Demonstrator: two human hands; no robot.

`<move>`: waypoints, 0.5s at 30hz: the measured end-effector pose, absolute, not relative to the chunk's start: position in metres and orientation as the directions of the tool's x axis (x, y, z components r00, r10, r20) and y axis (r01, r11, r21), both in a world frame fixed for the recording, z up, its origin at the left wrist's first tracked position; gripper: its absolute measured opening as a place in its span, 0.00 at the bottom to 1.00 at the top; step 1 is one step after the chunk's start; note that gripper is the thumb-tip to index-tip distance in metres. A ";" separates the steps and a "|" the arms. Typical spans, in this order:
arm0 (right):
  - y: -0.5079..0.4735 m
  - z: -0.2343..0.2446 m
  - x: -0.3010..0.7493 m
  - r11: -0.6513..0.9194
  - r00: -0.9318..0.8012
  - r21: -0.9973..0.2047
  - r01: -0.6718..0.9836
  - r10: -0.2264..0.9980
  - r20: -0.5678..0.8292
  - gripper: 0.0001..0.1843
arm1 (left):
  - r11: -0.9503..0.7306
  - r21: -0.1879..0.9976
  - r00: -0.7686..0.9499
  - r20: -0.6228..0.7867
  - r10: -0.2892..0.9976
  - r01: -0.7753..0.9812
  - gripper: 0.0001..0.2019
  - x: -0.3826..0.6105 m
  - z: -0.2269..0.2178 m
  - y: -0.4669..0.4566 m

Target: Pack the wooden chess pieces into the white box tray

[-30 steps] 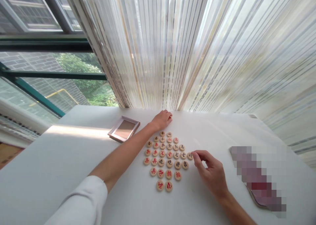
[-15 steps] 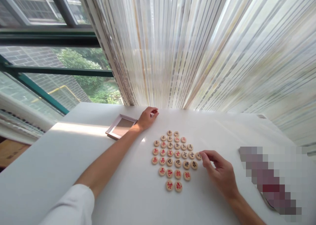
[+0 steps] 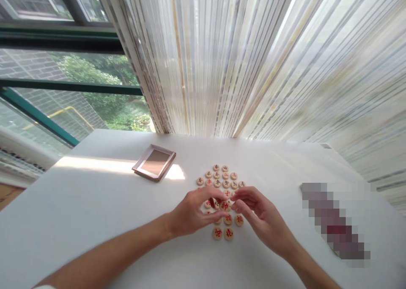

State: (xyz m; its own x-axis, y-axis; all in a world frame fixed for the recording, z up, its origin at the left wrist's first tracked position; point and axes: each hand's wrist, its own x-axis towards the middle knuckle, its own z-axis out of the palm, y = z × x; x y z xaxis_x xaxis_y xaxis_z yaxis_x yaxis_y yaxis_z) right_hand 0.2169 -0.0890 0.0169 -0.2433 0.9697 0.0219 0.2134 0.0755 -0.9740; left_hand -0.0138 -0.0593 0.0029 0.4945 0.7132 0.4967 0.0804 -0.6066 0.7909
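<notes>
Your left hand [image 3: 193, 213] curls in from 8 o'clock and your right hand [image 3: 264, 217] from 4 o'clock, fingers bent and bare; between their fingertips sits a round wooden disc [image 3: 225, 205], pale, smooth and marked with a red character; you seem to have it just above the cluster, though whether either hand truly grips it, I cannot tell.

The disc has no long axis; its marked face is turned up towards you, the character's top pointing roughly to 12 o'clock; beneath and around it, similar discs [image 3: 228, 234] with red or black characters lie flat in rows on your smooth white worktop [image 3: 95, 221]; your fingers hide several in the middle rows, and some characters are too small to read.

At 10 o'clock from the disc lies a shallow rectangular box [image 3: 155, 162] with a pale rim, its long axis running from 1 to 7 o'clock; at 3 o'clock a long object [image 3: 336, 221] is pixelated beyond recognition; at 12 o'clock hangs a stringy, striped curtain [image 3: 203, 69]; your forearms are cut off at the lower edge.
</notes>
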 end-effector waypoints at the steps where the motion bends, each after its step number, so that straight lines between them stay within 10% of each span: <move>1: -0.091 0.020 0.212 0.057 -0.276 -0.980 0.191 0.961 0.002 0.13 | -0.588 0.805 0.463 0.495 0.735 0.073 0.17 -0.016 -0.001 -0.065; 15: -0.106 0.001 0.180 -0.041 -0.259 -0.999 0.035 0.965 -0.049 0.13 | -0.583 0.804 0.383 0.505 0.773 0.116 0.19 -0.030 -0.028 -0.093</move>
